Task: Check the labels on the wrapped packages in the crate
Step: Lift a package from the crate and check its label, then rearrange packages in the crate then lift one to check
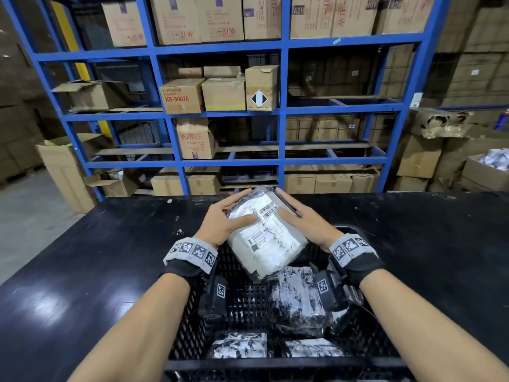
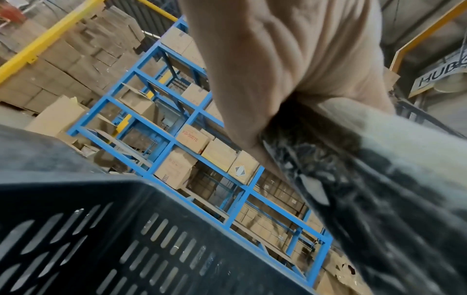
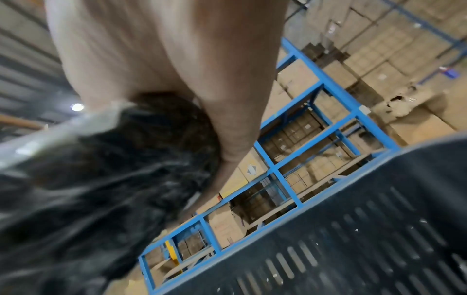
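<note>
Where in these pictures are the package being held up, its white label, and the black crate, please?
held package (image 1: 272, 260), head view, on its lower wrapped part.
white label (image 1: 261, 230), head view, on the label's printed middle.
black crate (image 2: 106, 229), left wrist view, on its slotted wall.

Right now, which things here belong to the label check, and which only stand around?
Part of the job:
- held package, label facing up
- left hand and right hand gripping it
- black crate
- packages in the crate

Only around:
- black table
- blue rack
- cardboard boxes
</note>
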